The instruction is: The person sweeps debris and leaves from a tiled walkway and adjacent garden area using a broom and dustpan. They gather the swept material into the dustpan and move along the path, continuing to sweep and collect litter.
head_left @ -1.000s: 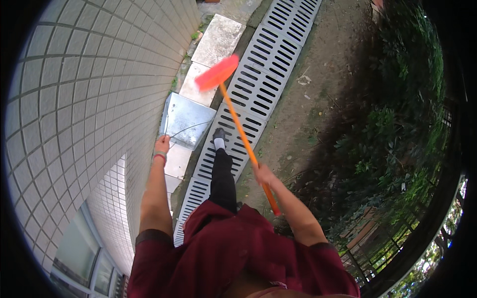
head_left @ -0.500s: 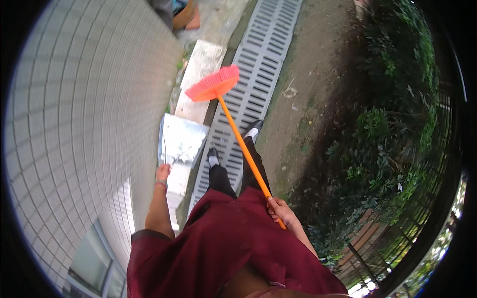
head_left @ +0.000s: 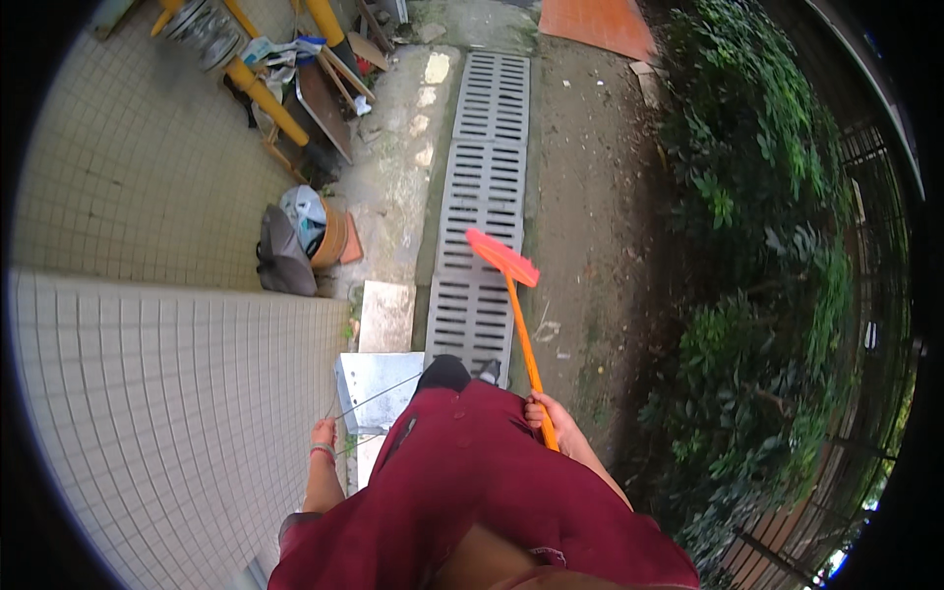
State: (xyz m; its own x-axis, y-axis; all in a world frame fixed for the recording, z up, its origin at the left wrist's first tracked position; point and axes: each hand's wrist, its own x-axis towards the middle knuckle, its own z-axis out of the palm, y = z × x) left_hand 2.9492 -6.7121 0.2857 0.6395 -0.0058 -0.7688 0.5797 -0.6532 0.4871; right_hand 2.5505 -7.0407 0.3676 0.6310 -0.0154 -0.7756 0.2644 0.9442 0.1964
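Mid-carry along drain grate (head_left: pixel 484 197): right hand (head_left: pixel 547 417) grip closed round orange broom (head_left: pixel 513 305), head up at 12 o'clock; left hand (head_left: pixel 324 434) clasps wire handle of metal dustpan (head_left: pixel 372 391); next likely lowering both to sweep

Tiled wall (head_left: pixel 167 393); drain grate (head_left: pixel 482 197) (daylit)

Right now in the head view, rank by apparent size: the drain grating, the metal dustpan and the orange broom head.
1. Drain grating, by far the largest.
2. Metal dustpan, partly hidden by the leg.
3. Orange broom head, smallest, though it sits farther from the camera than the dustpan.
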